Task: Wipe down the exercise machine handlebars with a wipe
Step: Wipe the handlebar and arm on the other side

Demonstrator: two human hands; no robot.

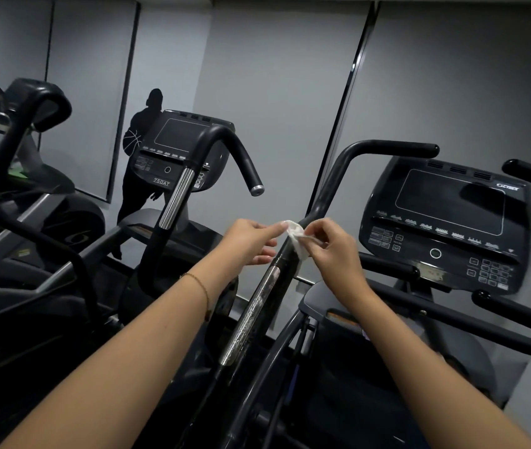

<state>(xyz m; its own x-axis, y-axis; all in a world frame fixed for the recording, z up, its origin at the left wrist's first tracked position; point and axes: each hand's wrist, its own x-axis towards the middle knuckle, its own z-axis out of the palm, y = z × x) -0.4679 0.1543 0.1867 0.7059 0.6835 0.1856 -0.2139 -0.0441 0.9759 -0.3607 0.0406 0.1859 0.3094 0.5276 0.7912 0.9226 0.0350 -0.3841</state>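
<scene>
A black handlebar [332, 189] of the nearest exercise machine rises diagonally through the middle of the head view, with a worn silver grip section [251, 315] lower down. A small crumpled white wipe [296, 236] lies against the bar just above that section. My left hand [251, 238] pinches the wipe's upper left edge with thumb and forefinger. My right hand [332, 244] pinches its right side. Both hands hold the wipe around the bar.
The machine's console [445, 222] with a dark screen sits to the right, with another handlebar [529, 171] beyond it. A second machine stands to the left with its own console [176, 147] and curved handlebar [225, 147]. A grey wall is behind.
</scene>
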